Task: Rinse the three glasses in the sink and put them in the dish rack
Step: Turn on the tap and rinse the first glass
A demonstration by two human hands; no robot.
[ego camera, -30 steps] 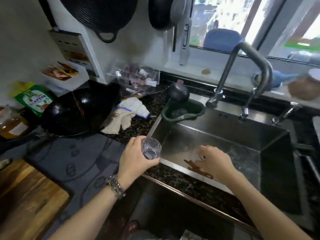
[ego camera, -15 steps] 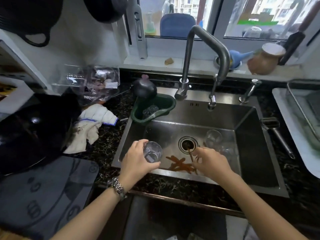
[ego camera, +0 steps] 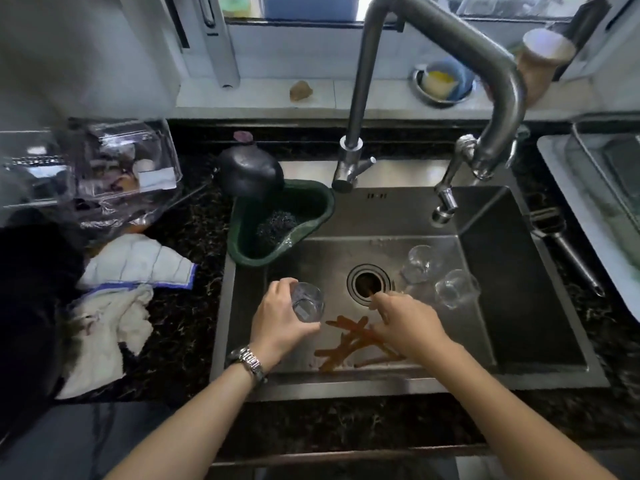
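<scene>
My left hand (ego camera: 277,320) grips a small clear glass (ego camera: 307,302) upright over the left part of the steel sink (ego camera: 519,327). Two more clear glasses stand on the sink floor right of the drain, one (ego camera: 419,263) farther back and one (ego camera: 455,289) nearer. My right hand (ego camera: 408,323) hovers just in front of the drain (ego camera: 369,284) with fingers spread and nothing in it, a short way left of those two glasses. The dish rack (ego camera: 602,174) sits on the counter at the far right, partly out of frame.
The tall faucet (ego camera: 450,36) arches over the sink, its spout (ego camera: 441,211) above the back right. Orange-brown peel strips (ego camera: 346,341) lie on the sink floor under my hands. A green corner strainer (ego camera: 277,223) hangs at the back left. Cloths (ego camera: 121,299) lie on the left counter.
The view has swung right and closer over the sink. My left hand has carried the glass from the sink's left rim to over the basin. My right hand stays near the drain.
</scene>
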